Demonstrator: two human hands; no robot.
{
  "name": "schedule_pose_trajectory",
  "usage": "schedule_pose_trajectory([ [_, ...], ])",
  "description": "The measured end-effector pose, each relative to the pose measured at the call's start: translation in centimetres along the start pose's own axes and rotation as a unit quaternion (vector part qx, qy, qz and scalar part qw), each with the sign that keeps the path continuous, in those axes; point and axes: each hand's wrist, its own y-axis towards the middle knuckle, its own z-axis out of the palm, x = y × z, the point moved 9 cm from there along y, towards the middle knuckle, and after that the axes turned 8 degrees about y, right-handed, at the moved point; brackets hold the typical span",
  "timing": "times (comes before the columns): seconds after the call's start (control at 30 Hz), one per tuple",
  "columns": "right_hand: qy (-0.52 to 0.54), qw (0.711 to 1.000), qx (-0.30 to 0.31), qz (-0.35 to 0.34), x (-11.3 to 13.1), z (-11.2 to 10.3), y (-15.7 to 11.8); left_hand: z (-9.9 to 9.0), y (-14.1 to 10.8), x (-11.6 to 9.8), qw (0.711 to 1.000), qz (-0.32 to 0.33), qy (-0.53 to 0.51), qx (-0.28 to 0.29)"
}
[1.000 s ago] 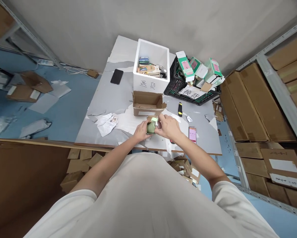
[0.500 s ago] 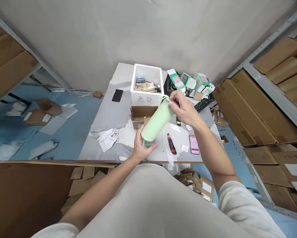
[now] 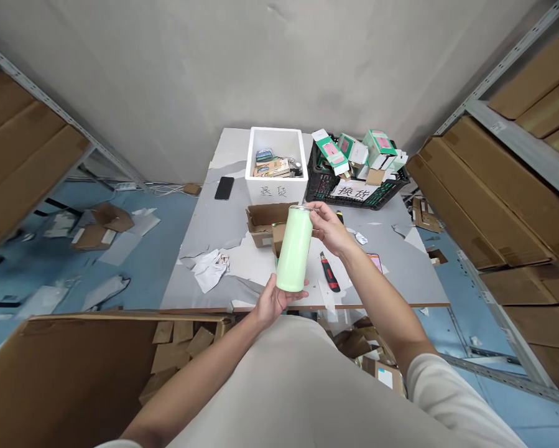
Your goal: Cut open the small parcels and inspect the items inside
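Note:
Both my hands hold a pale green bottle (image 3: 294,252) above the table's front part, nearly upright with its top leaning slightly right. My left hand (image 3: 275,301) supports its bottom end from below. At the upper right side, the fingers of my right hand (image 3: 326,225) grip it near the metallic rim. Behind the bottle is an open brown cardboard box (image 3: 261,225), partly hidden. A red and black box cutter (image 3: 329,272) lies right of the bottle. The phone with a lit screen (image 3: 375,261) is partly covered by my right forearm.
A white foam box (image 3: 276,188) and a black crate (image 3: 323,186) full of green and white boxes stand at the table's back. Left are a black phone (image 3: 224,188) and crumpled white paper (image 3: 209,269). Shelves with cartons (image 3: 484,199) flank the table (image 3: 199,233); a large carton (image 3: 83,373) is front left.
The bottle has turned more upright and come lower. My right hand has moved down with it, and my left hand has shifted slightly right and down. The view has tilted a little.

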Motion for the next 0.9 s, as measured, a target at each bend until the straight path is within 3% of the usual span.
schedule_pose_trajectory([
  [0.17,0.008,1.0,-0.001,0.001,0.3,-0.1,0.0,-0.4,0.3,0.3,0.999,-0.005,0.01,-0.032],
  [0.37,-0.024,1.0,-0.011,-0.015,0.6,-0.2,0.5,-2.6,0.3,-1.2,0.976,0.111,0.107,-0.153],
  [0.47,-0.025,0.999,-0.019,-0.032,0.9,-0.3,0.6,-3.5,0.2,-1.8,0.964,0.132,0.124,-0.193],
  [0.67,0.033,0.998,0.055,-0.015,1.1,0.6,0.9,-2.7,0.5,-2.1,0.986,0.108,0.039,-0.12],
  [0.9,0.033,0.999,0.001,0.002,-0.1,-0.2,2.2,-2.9,1.0,-1.4,0.987,0.09,0.02,-0.135],
])
